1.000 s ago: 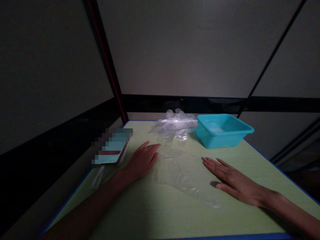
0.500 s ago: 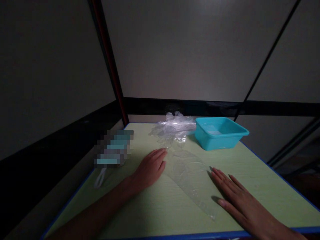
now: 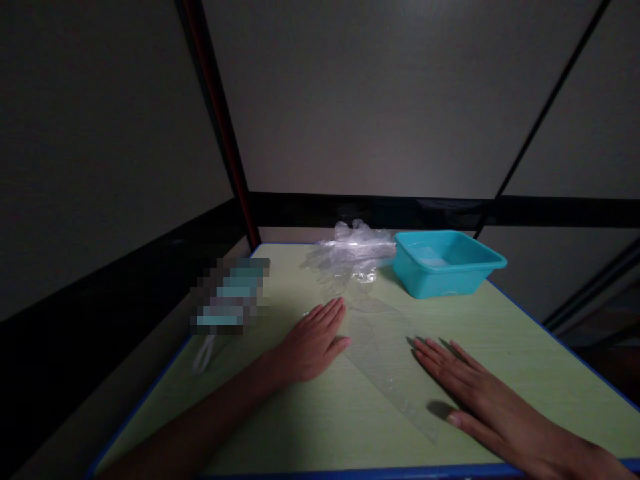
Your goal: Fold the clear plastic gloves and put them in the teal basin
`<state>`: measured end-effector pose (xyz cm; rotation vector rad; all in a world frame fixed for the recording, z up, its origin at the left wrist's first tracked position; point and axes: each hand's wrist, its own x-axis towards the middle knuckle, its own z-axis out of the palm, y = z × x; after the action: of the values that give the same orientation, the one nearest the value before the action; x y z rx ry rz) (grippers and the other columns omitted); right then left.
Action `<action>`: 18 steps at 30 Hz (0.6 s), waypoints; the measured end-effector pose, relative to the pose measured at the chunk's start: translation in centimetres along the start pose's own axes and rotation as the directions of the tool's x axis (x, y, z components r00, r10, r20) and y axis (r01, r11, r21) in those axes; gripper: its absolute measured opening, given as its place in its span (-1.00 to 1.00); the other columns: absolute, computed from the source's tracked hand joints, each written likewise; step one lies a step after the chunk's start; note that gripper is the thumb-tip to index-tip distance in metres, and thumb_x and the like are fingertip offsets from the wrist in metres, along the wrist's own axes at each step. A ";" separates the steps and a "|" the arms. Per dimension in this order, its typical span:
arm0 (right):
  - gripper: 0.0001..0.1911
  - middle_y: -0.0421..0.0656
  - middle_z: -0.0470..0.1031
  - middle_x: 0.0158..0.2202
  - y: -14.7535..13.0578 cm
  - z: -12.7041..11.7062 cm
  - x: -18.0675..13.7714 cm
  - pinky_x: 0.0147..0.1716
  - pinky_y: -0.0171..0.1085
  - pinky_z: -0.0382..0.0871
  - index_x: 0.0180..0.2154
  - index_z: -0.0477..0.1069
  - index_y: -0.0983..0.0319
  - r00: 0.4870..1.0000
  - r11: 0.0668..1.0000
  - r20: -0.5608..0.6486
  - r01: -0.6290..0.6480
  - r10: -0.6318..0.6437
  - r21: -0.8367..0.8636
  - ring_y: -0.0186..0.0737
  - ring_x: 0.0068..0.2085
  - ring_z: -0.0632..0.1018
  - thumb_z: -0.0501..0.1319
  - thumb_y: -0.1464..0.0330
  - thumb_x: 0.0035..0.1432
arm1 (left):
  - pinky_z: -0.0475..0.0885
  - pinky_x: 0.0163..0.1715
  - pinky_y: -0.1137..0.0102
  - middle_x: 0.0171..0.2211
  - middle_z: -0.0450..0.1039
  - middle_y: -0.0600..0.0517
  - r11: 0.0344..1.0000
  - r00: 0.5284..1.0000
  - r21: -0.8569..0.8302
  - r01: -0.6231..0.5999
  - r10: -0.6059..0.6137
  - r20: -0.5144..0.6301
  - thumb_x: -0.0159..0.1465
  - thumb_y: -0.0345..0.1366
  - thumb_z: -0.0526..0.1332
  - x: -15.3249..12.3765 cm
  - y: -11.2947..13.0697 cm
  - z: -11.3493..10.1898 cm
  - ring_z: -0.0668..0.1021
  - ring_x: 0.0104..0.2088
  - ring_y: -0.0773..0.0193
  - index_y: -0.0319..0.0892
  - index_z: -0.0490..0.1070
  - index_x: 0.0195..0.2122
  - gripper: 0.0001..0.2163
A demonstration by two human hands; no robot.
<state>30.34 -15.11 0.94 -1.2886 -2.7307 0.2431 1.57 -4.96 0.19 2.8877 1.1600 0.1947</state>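
Note:
A clear disposable plastic glove (image 3: 383, 363) lies spread flat on the light green table (image 3: 280, 433), between my hands. My left hand (image 3: 317, 343) rests palm down at its left edge, fingers stretched out and thumb apart. To the right of the glove is my right hand (image 3: 467, 387), open and palm down, fingers straight and thumb spread, with a shadow under the fingertips. Neither hand grips anything. Beyond my left fingertips sits a crumpled pile of similar clear plastic gloves (image 3: 355, 250).
A turquoise plastic basin (image 3: 440, 277) stands at the back right beside the pile, with something whitish inside. At the left edge is a blurred-out object (image 3: 233, 293) with a white loop (image 3: 203, 353). Dark-trimmed panels rise behind and left of the table.
My left hand has slid slightly right and its thumb has moved out from the fingers. My right hand has shifted a little. The view has turned slightly; the glove still lies flat.

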 end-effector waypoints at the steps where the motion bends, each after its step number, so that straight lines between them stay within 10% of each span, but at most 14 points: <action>1: -0.29 -0.14 -0.25 0.24 0.0 -0.1 0.0 0.11 0.08 -0.25 0.21 -0.39 0.17 1.000 1.000 0.011 0.008 -0.008 0.013 -0.05 0.20 -0.10 -0.02 0.19 0.17 | 0.00 0.12 0.26 0.20 -0.12 -0.16 1.000 1.000 -0.004 -0.003 0.003 0.008 0.29 -0.13 -0.15 0.0 0.0 -0.1 -0.01 0.20 0.20 -0.34 -0.07 0.17 -0.50; 18: -0.27 -0.07 -0.22 0.22 -2.3 0.3 -0.1 0.06 0.08 0.00 0.20 -0.45 0.20 0.999 0.999 -0.007 -0.036 0.036 -0.019 0.00 0.18 -0.03 -0.02 0.20 0.17 | -0.07 0.13 0.30 0.22 -0.18 -0.13 0.992 0.993 -0.054 -0.116 0.117 0.024 0.30 -0.15 -0.16 -0.1 -2.1 -0.1 -0.05 0.20 0.25 -0.30 -0.14 0.19 -0.51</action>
<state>28.62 -16.65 1.05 -1.3415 -2.7133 0.2168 0.03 -3.51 0.11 2.9041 0.9674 0.1855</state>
